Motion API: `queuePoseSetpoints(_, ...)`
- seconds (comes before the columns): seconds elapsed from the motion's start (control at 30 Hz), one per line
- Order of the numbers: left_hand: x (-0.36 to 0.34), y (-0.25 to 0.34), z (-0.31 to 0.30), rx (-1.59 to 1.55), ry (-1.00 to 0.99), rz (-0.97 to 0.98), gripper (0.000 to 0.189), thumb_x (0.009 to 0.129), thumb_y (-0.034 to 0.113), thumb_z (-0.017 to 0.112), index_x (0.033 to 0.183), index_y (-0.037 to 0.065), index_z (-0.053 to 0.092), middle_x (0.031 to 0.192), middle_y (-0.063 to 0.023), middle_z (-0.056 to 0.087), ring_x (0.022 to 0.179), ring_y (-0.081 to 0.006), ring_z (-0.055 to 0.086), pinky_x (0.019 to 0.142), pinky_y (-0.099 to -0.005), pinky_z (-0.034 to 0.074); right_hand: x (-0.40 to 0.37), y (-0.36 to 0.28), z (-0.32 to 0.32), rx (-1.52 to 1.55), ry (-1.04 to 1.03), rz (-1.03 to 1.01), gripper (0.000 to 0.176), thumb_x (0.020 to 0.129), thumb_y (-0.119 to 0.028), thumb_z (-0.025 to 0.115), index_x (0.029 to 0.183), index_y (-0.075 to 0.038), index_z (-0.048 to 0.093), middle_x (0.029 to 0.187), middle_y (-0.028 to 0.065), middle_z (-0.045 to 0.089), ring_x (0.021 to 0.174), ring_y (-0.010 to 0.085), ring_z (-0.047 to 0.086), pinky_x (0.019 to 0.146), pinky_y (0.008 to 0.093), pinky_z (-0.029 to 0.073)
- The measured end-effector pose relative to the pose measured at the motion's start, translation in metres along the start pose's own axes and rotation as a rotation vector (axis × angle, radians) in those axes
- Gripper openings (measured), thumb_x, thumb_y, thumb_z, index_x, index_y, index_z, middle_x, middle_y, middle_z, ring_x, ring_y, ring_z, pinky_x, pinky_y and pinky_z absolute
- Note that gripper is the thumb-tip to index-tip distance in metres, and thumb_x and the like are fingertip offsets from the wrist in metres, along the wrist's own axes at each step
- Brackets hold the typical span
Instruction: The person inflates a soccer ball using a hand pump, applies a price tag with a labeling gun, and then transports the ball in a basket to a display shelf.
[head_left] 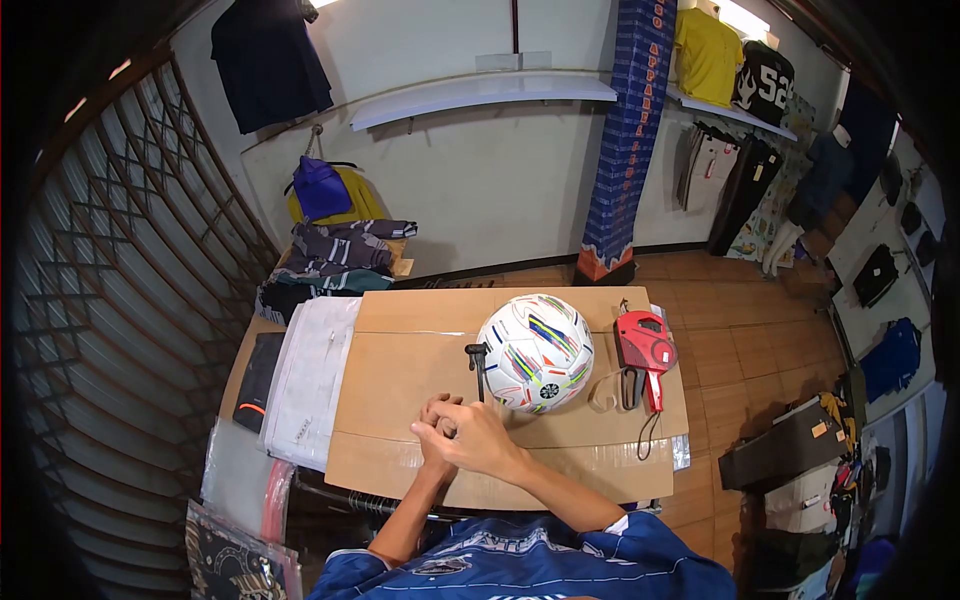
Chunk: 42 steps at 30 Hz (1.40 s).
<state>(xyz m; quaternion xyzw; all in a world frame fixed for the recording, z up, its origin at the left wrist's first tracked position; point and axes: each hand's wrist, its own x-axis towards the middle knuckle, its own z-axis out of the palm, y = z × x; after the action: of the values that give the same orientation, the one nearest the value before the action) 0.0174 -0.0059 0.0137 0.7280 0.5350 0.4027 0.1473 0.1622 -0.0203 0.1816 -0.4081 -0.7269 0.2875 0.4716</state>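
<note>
Both hands meet over the cardboard-covered table (pixel 390 390), near its front edge. My right hand (pixel 478 437) lies across my left hand (pixel 437 425), its fingers curled; whatever they may hold between them is hidden. Just beyond the hands stands a thin black tool (pixel 478 368) with a short crossbar on top, close against the left side of a white ball (pixel 537 354) with coloured streaks. Right of the ball lies a red price-label gun (pixel 645 345), with a dark grey clip-like object (pixel 632 387) and a black cord loop (pixel 648 437) beside it.
White plastic packages (pixel 315 380) lie along the table's left side, with folded clothes (pixel 345 250) behind them. A blue pillar (pixel 628 140) rises beyond the table. Dark boxes (pixel 785 445) stand at the right. A metal lattice gate (pixel 130 300) is at the left.
</note>
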Motion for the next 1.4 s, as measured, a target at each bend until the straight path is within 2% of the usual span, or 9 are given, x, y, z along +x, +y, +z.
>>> queuePoseSetpoints(0.1,-0.005,-0.005,0.006,-0.051,0.048,0.037,0.045,0.093,0.029,0.071,0.134,0.010,0.068,0.138,-0.0138,0.060,0.135,-0.0348,0.052,0.115,-0.0529,0.035,0.013,-0.056,-0.045,0.132,-0.021,-0.120,0.025,0.095,-0.021,0.080,0.082,-0.002,0.068,0.054,0.0110,0.061,0.042,0.0188,0.057,0.047,0.0329,0.043)
queuePoseSetpoints(0.27,0.006,0.020,-0.008,0.050,0.066,0.023,0.044,0.093,0.030,0.071,0.132,0.010,0.068,0.135,-0.0145,0.062,0.132,-0.0353,0.054,0.112,-0.0543,0.038,0.016,-0.064,-0.053,0.187,-0.059,-0.076,0.026,0.094,-0.022,0.082,0.084,-0.002,0.068,0.057,0.0127,0.064,0.045,0.0237,0.061,0.048,0.0325,0.046)
queuePoseSetpoints(0.33,-0.001,0.001,0.011,-0.402,0.079,-0.138,0.044,0.092,0.029,0.071,0.132,0.010,0.068,0.137,-0.0149,0.061,0.132,-0.0355,0.054,0.112,-0.0541,0.038,0.015,-0.043,-0.036,0.192,-0.063,-0.025,0.029,0.093,-0.025,0.081,0.082,-0.003,0.067,0.058,0.0139,0.065,0.048,0.0276,0.063,0.050,0.0351,0.049)
queuePoseSetpoints(0.4,-0.007,-0.013,0.021,-0.502,0.070,-0.176,0.045,0.092,0.029,0.070,0.132,0.010,0.068,0.138,-0.0147,0.060,0.132,-0.0354,0.054,0.112,-0.0538,0.038,0.013,-0.023,-0.017,0.152,-0.048,0.035,0.035,0.093,-0.032,0.081,0.080,-0.003,0.067,0.060,0.0150,0.066,0.053,0.0333,0.067,0.054,0.0398,0.053)
queuePoseSetpoints(0.6,0.003,0.001,0.001,0.091,0.033,0.019,0.045,0.092,0.027,0.069,0.135,0.012,0.067,0.139,-0.0126,0.060,0.134,-0.0345,0.053,0.112,-0.0523,0.038,-0.001,0.018,0.013,0.052,-0.050,0.093,0.034,0.092,-0.031,0.080,0.083,-0.002,0.067,0.064,0.0212,0.066,0.059,0.0410,0.069,0.055,0.0460,0.054)
queuePoseSetpoints(0.7,-0.007,-0.019,0.018,0.072,0.039,0.006,0.042,0.095,0.024,0.067,0.135,0.010,0.067,0.137,-0.0123,0.060,0.133,-0.0332,0.053,0.111,-0.0501,0.040,-0.007,0.026,0.021,0.023,0.009,0.066,0.028,0.094,-0.019,0.080,0.080,-0.001,0.063,0.059,0.0165,0.065,0.047,0.0261,0.064,0.050,0.0357,0.049)
queuePoseSetpoints(0.9,0.000,-0.007,0.010,0.265,0.025,0.023,0.037,0.097,0.025,0.067,0.131,0.009,0.068,0.134,-0.0143,0.059,0.132,-0.0312,0.053,0.105,-0.0487,0.044,-0.019,0.008,0.016,0.110,0.020,0.096,0.026,0.093,-0.018,0.080,0.081,-0.001,0.064,0.060,0.0168,0.066,0.048,0.0267,0.066,0.050,0.0360,0.048)
queuePoseSetpoints(1.2,0.009,0.036,-0.016,0.190,-0.073,-0.044,0.033,0.101,0.024,0.064,0.129,0.008,0.068,0.138,-0.0135,0.060,0.137,-0.0330,0.050,0.114,-0.0503,0.037,-0.010,-0.071,-0.058,0.174,0.017,0.015,0.022,0.093,-0.014,0.083,0.087,0.001,0.067,0.054,0.0068,0.061,0.046,0.0063,0.048,0.048,0.0270,0.040)
queuePoseSetpoints(1.4,0.007,0.023,-0.012,0.094,-0.039,0.005,0.033,0.100,0.024,0.065,0.128,0.008,0.069,0.138,-0.0124,0.061,0.135,-0.0338,0.052,0.114,-0.0512,0.038,0.001,-0.075,-0.049,0.276,0.126,0.007,0.018,0.093,-0.011,0.082,0.087,0.000,0.068,0.053,0.0053,0.058,0.048,0.0033,0.047,0.048,0.0258,0.037)
